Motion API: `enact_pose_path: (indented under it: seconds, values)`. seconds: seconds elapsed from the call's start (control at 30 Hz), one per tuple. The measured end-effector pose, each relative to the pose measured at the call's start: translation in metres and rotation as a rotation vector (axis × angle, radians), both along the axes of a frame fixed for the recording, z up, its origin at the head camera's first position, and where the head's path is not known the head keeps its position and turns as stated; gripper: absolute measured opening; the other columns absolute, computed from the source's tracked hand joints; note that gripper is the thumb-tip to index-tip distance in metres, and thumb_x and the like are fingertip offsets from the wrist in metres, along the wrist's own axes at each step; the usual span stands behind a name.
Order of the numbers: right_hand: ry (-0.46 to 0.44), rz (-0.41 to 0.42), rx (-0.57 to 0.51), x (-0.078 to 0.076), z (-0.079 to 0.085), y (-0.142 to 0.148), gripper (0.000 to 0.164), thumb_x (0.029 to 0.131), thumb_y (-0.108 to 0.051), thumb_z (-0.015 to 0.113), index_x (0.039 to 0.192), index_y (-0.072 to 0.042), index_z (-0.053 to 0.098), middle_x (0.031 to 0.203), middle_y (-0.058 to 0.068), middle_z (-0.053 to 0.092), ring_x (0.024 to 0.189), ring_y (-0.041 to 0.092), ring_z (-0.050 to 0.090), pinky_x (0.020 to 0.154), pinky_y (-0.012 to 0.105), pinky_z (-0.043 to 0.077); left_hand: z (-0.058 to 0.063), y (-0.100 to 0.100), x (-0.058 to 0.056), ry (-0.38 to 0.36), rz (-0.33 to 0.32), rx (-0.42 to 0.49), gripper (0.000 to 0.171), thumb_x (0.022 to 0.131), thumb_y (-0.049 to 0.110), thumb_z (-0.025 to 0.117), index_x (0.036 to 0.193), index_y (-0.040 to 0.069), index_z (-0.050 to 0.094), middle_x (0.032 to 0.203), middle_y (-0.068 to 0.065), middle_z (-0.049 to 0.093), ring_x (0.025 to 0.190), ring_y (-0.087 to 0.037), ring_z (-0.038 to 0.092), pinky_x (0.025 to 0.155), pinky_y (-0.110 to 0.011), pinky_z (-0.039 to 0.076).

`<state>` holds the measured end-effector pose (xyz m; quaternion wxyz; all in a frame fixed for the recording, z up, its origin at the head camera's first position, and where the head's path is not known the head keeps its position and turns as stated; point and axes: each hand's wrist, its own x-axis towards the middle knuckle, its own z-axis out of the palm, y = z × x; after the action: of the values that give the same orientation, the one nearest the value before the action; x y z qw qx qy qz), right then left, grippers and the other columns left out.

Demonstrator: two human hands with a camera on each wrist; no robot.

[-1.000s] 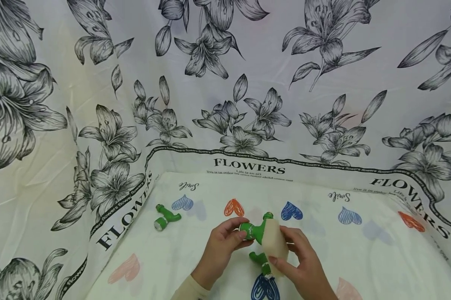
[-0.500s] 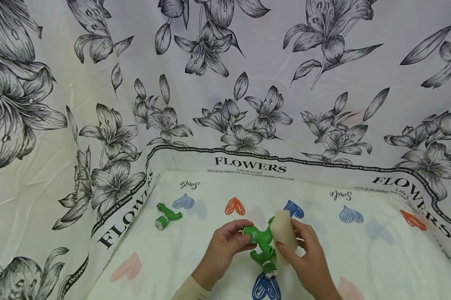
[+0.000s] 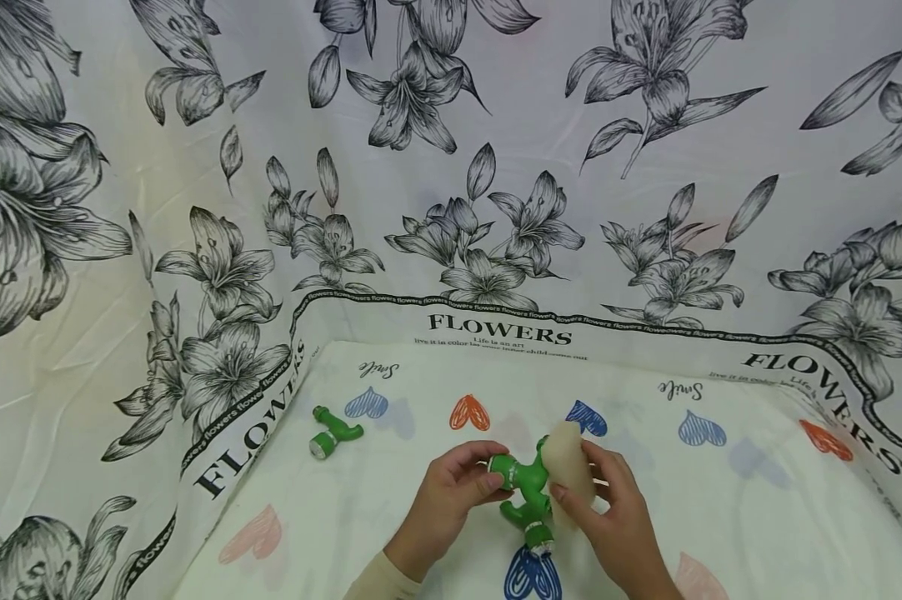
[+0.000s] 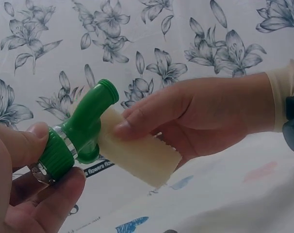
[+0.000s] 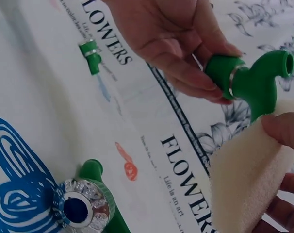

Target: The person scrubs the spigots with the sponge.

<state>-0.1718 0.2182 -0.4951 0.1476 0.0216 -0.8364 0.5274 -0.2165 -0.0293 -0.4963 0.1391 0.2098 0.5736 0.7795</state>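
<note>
My left hand (image 3: 451,496) pinches the ribbed, silver-ringed end of a green plastic tap (image 3: 528,477) between thumb and fingers. A cream sponge (image 3: 568,463) is gripped in my right hand (image 3: 618,517), thumb on the near face and fingers behind. In the left wrist view, the sponge (image 4: 137,155) lies against the side of the tap (image 4: 86,119), whose threaded open end points up. Part of the tap is hidden behind the sponge in the right wrist view. A second green tap (image 3: 538,533) lies on the cloth just below the held one.
A third green tap (image 3: 336,432) lies on the cloth at the left. The white cloth (image 3: 391,517) carries printed hearts and covers the work surface. Behind it hangs a flower-printed curtain (image 3: 488,108), which also runs along the left side.
The held tap and the sponge have shifted slightly right, and the tap has turned in the left hand. The sponge has tilted. The taps on the cloth stay put.
</note>
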Motion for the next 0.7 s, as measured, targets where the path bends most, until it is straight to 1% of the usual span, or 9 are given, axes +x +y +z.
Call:
enact_pose_path:
  seconds: [0.1, 0.17, 0.33, 0.43, 0.57, 0.7]
  values:
    - [0.000, 0.038, -0.007, 0.003, 0.001, -0.004, 0.065, 0.097, -0.024, 0.088, 0.154, -0.012, 0.059, 0.137, 0.004, 0.061, 0.118, 0.021, 0.063, 0.099, 0.032, 0.058, -0.002, -0.001, -0.001, -0.008, 0.029, -0.007, 0.035, 0.107, 0.009, 0.072, 0.139, -0.002, 0.065, 0.130, -0.021, 0.068, 0.111, -0.027, 0.073, 0.099, -0.051, 0.060]
    - [-0.006, 0.070, -0.021, 0.004, 0.002, -0.006, 0.063, 0.097, -0.023, 0.087, 0.153, -0.015, 0.059, 0.137, 0.001, 0.061, 0.117, 0.020, 0.062, 0.098, 0.032, 0.058, -0.001, -0.001, -0.001, -0.012, 0.044, -0.011, 0.035, 0.107, 0.010, 0.072, 0.139, -0.001, 0.066, 0.130, -0.021, 0.068, 0.111, -0.027, 0.073, 0.100, -0.050, 0.060]
    - [0.003, 0.147, -0.068, 0.008, 0.006, -0.009, 0.061, 0.097, -0.017, 0.086, 0.152, -0.018, 0.059, 0.138, -0.001, 0.061, 0.117, 0.023, 0.062, 0.098, 0.031, 0.059, 0.000, -0.002, -0.001, -0.023, 0.061, 0.008, 0.034, 0.107, 0.009, 0.071, 0.139, -0.002, 0.065, 0.132, -0.021, 0.069, 0.114, -0.028, 0.073, 0.100, -0.049, 0.059]
    - [0.003, 0.163, -0.098, 0.009, 0.008, -0.009, 0.061, 0.097, -0.015, 0.086, 0.152, -0.017, 0.059, 0.142, 0.001, 0.061, 0.118, 0.025, 0.064, 0.099, 0.031, 0.059, -0.001, -0.001, -0.002, -0.030, 0.055, 0.029, 0.037, 0.107, 0.007, 0.071, 0.140, -0.006, 0.062, 0.131, -0.021, 0.068, 0.115, -0.028, 0.073, 0.100, -0.049, 0.059]
    - [-0.036, 0.164, -0.139, 0.010, 0.012, -0.009, 0.060, 0.097, -0.017, 0.086, 0.151, -0.015, 0.059, 0.145, 0.004, 0.061, 0.121, 0.026, 0.064, 0.100, 0.030, 0.058, -0.002, 0.000, -0.003, -0.039, 0.044, 0.043, 0.043, 0.108, 0.006, 0.070, 0.143, -0.014, 0.055, 0.131, -0.021, 0.068, 0.115, -0.026, 0.073, 0.101, -0.049, 0.059]
    - [-0.078, 0.174, -0.197, 0.013, 0.014, -0.008, 0.059, 0.097, -0.017, 0.086, 0.150, -0.014, 0.060, 0.145, 0.005, 0.062, 0.122, 0.027, 0.064, 0.100, 0.029, 0.057, -0.003, 0.000, -0.003, -0.049, 0.048, 0.051, 0.043, 0.108, 0.006, 0.070, 0.144, -0.013, 0.055, 0.133, -0.022, 0.067, 0.117, -0.028, 0.072, 0.101, -0.050, 0.058]
